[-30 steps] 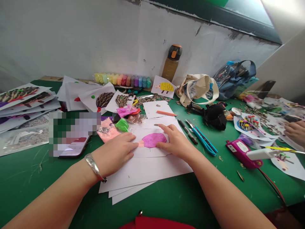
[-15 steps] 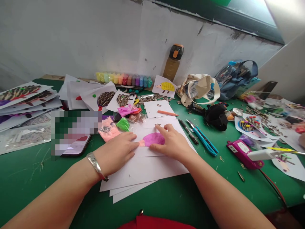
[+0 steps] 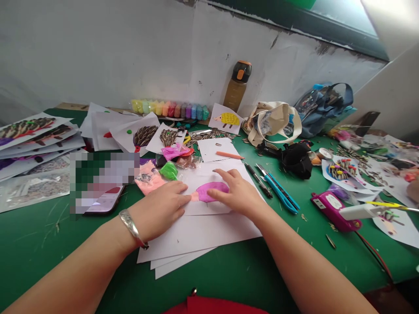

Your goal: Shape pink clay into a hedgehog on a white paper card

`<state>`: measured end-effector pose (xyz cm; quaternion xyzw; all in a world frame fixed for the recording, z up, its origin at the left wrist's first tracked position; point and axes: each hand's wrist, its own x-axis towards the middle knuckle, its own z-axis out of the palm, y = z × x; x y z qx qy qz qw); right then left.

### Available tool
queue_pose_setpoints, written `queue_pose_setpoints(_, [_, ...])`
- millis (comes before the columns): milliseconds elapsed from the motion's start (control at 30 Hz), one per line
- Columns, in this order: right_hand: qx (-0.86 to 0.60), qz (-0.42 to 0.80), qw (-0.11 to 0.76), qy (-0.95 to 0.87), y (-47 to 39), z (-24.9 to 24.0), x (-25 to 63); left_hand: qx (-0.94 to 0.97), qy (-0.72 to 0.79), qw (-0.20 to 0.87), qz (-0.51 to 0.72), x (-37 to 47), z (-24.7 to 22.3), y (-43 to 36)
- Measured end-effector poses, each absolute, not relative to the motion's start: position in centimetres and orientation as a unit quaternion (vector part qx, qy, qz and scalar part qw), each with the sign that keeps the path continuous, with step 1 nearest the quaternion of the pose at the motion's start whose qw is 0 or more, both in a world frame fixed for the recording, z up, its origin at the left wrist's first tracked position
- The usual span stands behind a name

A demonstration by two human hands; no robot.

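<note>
A flat purple clay oval [image 3: 204, 191] with a pinkish pointed end [image 3: 194, 196] lies on a white sheet of paper [image 3: 193, 229]. My left hand [image 3: 165, 207], a silver bangle at the wrist, rests on the paper with its fingers stretched out, its fingertips by the pink end. Over the oval's right side is my right hand [image 3: 237, 192], fingers apart. Its thumb lies across the purple clay, and its index finger reaches forward to a small seed-like speck [image 3: 214, 170]; whether they touch I cannot tell.
Clay packets, including a green one [image 3: 168, 171], and a phone [image 3: 104, 198] lie to the left. An orange stick [image 3: 229, 155], a pen [image 3: 258, 179], a blue cutter [image 3: 281, 194] and a magenta glue gun [image 3: 337, 211] are to the right. A bottle [image 3: 238, 87] stands behind.
My right thumb has shifted up from the oval's lower edge onto its middle, and my right fingers have spread. My left hand has stayed in place.
</note>
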<state>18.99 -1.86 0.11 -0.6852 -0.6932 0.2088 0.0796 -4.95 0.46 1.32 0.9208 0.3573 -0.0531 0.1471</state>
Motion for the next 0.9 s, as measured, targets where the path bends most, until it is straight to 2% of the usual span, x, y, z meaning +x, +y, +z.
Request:
queue_pose_setpoints(67, [-0.682, 0.242, 0.103, -0.682, -1.8, 0.1, 19.5, 0.921, 0.355, 0.146, -0.058, -4.9, 1.4, 0.5])
queue_pose_setpoints(267, [-0.664, 0.187, 0.080, -0.720, -2.1, -0.2, 19.5, 0.919, 0.361, 0.142, -0.068, -4.8, 1.6, 0.4])
queue_pose_setpoints(433, [-0.654, 0.239, 0.105, -0.710, -2.1, 0.0, 20.0, 0.920, 0.359, 0.141, -0.069, -4.7, 1.8, 0.4])
queue_pose_setpoints(633, [-0.649, 0.222, 0.097, -0.721, -1.9, -0.2, 20.5, 0.919, 0.362, 0.144, -0.059, -4.7, 1.6, 0.4])
queue_pose_setpoints(767, [-0.661, 0.252, 0.130, -0.695, -1.9, -0.4, 20.4, 0.919, 0.360, 0.148, -0.059, -4.8, 1.5, 0.5])
queue_pose_setpoints(900, [-0.686, 0.122, 0.130, -0.706, -2.3, -0.8, 19.2, 0.920, 0.359, 0.151, -0.047, -4.8, 1.4, 0.5])
